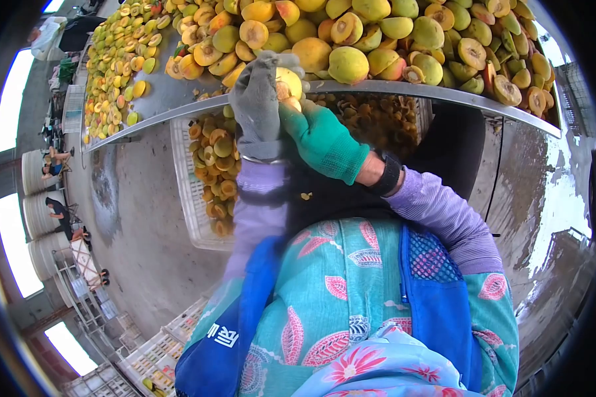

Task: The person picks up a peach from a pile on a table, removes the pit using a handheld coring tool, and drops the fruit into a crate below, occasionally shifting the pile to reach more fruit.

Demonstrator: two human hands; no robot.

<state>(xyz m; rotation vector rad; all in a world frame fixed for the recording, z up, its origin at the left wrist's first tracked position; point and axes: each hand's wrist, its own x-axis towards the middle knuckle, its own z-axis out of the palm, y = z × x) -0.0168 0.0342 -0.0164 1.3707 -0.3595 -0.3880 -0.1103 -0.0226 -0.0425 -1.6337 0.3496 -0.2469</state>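
Note:
My left hand (257, 106), in a grey glove, is closed around a cut yellow peach (289, 82) just above the metal table's front edge. The peach's pale cut face is turned partly toward my right hand. My right hand (330, 142), in a green knitted glove, presses its curled fingers against the lower side of that peach. Whether a small tool sits in those fingers is hidden. Right behind both hands lies a heap of peaches (348, 65), many of them halved, some showing brown hollows or stones.
The metal table's rim (404, 88) runs across in front of me. Below it stand a white crate (181, 159) of peach halves and, farther right, brown scraps (377, 122). More crates (155, 360) are at lower left. People sit by large white tanks (36, 212) at far left.

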